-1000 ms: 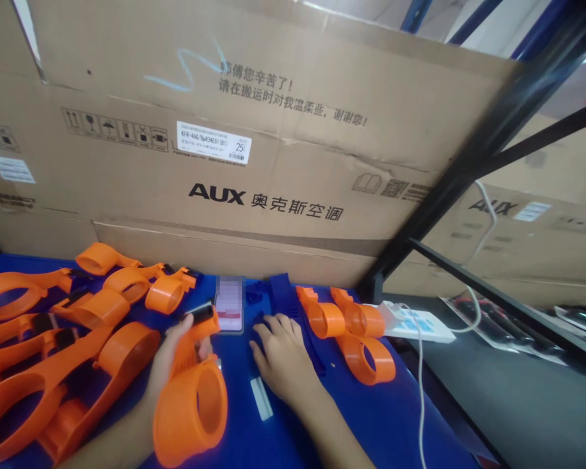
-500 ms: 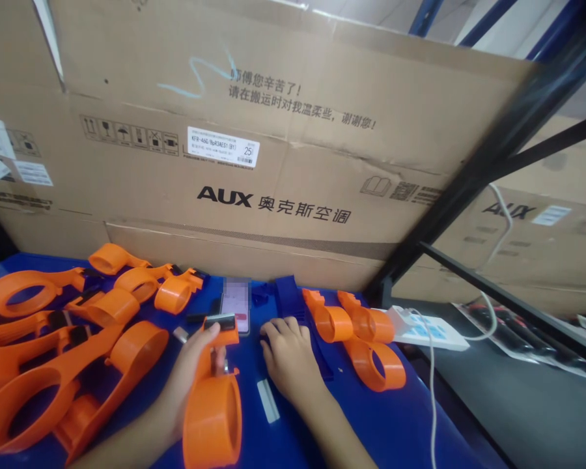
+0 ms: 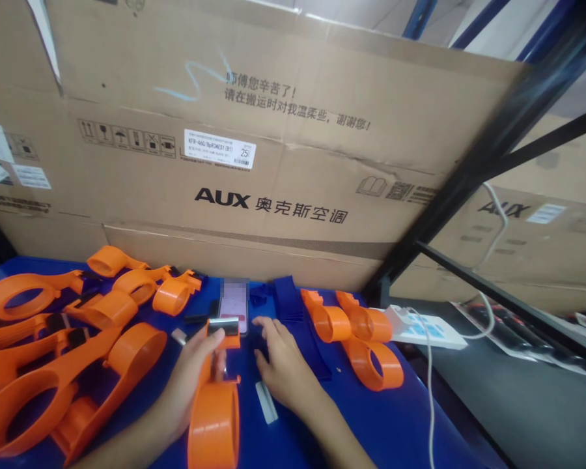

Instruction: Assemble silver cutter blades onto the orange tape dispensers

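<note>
My left hand [image 3: 195, 355] is closed around the handle of an orange tape dispenser [image 3: 213, 423], its ring hanging toward me. A dark roller or strip with a shiny edge shows at its top end, under my thumb. Beside it, my right hand [image 3: 286, 361] hovers low over the blue surface, fingers apart and nothing visible in them. A pale flat metal strip [image 3: 266, 402] lies just below that hand. Behind my hands lies a phone [image 3: 233, 306] with a lit screen, and dark blue pieces [image 3: 288, 299] are right of it.
Several orange tape dispensers [image 3: 97, 391] are heaped on the left. More orange dispensers [image 3: 374, 361] lie on the right, near a white power strip [image 3: 430, 329] with a cable. A large cardboard box [image 3: 293, 163] stands behind the blue table [image 3: 366, 423]; a black rack post [image 3: 439, 189] slants on the right.
My right hand has turned slightly, its fingers spreading from a curl and reaching left toward the held dispenser. The dispenser's top end has tilted a little in my left hand.
</note>
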Available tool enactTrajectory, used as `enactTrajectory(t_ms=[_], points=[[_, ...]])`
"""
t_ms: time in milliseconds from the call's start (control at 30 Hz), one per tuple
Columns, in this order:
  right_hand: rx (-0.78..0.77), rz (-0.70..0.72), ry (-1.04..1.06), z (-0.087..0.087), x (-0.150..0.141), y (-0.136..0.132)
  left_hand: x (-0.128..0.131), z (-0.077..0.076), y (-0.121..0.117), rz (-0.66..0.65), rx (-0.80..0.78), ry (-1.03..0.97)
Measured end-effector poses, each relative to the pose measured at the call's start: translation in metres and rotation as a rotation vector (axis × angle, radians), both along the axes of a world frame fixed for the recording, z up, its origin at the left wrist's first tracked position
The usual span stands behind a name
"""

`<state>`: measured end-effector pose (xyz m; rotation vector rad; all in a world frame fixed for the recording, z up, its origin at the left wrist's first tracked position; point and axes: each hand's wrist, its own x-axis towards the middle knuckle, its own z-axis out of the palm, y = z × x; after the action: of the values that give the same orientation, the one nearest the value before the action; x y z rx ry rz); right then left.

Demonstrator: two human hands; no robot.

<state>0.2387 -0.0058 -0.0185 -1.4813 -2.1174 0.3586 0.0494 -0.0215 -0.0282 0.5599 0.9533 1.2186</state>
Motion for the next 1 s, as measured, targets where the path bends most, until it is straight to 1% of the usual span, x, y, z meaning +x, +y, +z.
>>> enactTrajectory(t_ms=[133, 267, 367, 433, 533, 700, 800, 867, 933, 1000], points=[[0.001, 0.043, 0.216, 0.007, 0.001, 0.004, -0.001, -0.003, 0.000, -0.019, 0.064, 0.037], [0.048, 0.060, 0.554, 0.009, -0.001, 0.005, -0.001, -0.007, 0.000, -0.046, 0.090, 0.054], [-0.002, 0.114, 0.784, 0.009, -0.007, 0.002, -0.002, -0.011, 0.001, -0.049, 0.110, 0.083], [-0.021, 0.123, 0.864, 0.010, -0.011, -0.001, -0.002, -0.013, 0.001, -0.048, 0.111, 0.094], [0.014, 0.119, 0.859, 0.013, -0.014, -0.006, -0.002, -0.014, 0.002, -0.063, 0.126, 0.088], [0.174, 0.097, 0.612, 0.015, -0.017, -0.015, -0.003, -0.013, 0.002, -0.146, 0.205, 0.120], [0.291, 0.103, 0.525, 0.011, -0.019, -0.017, -0.003, -0.012, 0.002, -0.159, 0.228, 0.177], [0.360, 0.077, 0.490, 0.009, -0.020, -0.017, -0.003, -0.012, 0.001, -0.167, 0.242, 0.202], [0.377, 0.059, 0.471, 0.008, -0.019, -0.016, -0.003, -0.011, -0.001, -0.178, 0.260, 0.214], [0.358, 0.063, 0.459, 0.008, -0.019, -0.016, -0.002, -0.010, -0.002, -0.195, 0.277, 0.220]])
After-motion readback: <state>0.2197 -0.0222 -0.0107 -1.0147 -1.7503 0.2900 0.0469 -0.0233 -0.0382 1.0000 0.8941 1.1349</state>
